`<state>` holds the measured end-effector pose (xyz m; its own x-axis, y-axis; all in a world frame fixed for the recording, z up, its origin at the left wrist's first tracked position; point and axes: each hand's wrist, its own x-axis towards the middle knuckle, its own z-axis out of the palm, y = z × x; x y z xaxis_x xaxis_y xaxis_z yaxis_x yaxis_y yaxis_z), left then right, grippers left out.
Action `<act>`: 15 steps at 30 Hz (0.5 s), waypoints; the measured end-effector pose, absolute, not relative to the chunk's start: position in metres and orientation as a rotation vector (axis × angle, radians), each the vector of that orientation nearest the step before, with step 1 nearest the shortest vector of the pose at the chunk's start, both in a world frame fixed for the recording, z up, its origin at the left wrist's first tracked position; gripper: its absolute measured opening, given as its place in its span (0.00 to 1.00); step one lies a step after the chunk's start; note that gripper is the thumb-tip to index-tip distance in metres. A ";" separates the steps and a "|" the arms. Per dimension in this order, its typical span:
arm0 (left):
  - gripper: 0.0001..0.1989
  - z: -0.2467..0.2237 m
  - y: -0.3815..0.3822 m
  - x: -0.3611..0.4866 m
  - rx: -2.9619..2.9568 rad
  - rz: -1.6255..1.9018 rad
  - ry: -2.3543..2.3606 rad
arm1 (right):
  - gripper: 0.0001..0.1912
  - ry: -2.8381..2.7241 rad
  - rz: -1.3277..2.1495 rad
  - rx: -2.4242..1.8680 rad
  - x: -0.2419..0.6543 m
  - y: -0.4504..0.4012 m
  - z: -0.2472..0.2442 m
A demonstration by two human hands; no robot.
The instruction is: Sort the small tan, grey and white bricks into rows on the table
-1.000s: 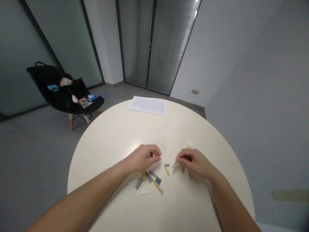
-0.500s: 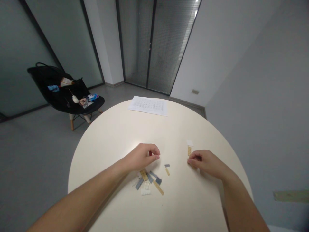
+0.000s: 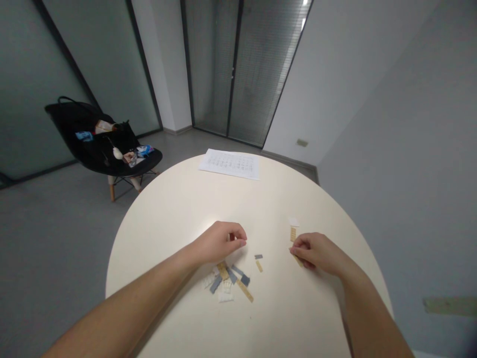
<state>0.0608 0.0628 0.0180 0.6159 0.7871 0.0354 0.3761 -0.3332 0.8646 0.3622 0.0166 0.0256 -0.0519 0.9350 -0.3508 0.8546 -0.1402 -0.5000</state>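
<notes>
My right hand [image 3: 316, 251] pinches a tan strip [image 3: 298, 260] at the right of the round table. Just beyond its fingertips lie a short tan piece [image 3: 293, 233] and, farther off, a white piece [image 3: 294, 222]. My left hand [image 3: 222, 242] is curled above the table, thumb and fingertips close together; whether anything is between them is too small to tell. Below it lies a pile of white, grey and tan pieces [image 3: 226, 282], partly under the wrist. Between the hands are a small grey piece [image 3: 258, 256] and a small tan piece [image 3: 259, 266].
Printed paper [image 3: 230, 164] lies at the far edge of the white round table [image 3: 171, 199]. A black chair [image 3: 78, 144] holding a bag and small items stands beyond the table at the left. Walls and a glass partition [image 3: 212, 64] are behind.
My right hand has shifted slightly, and more of the tan strip shows under its fingers. My left hand stays in place. The view has moved very slightly.
</notes>
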 end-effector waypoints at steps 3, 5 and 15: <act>0.06 0.021 0.063 0.060 1.988 0.544 0.905 | 0.10 -1.905 1.002 -2.077 0.362 0.015 0.023; 0.05 0.023 0.062 0.060 2.066 0.479 0.833 | 0.09 -1.869 1.043 -2.059 0.363 0.015 0.020; 0.05 0.013 0.051 0.069 2.379 0.251 0.272 | 0.09 -1.801 1.047 -2.072 0.360 0.018 0.015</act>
<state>0.0688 0.0512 0.0132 0.9588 0.2645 0.1035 0.1249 -0.7199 0.6827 0.3599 0.0181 0.0148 0.0049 0.9276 -0.3736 0.7838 -0.2356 -0.5746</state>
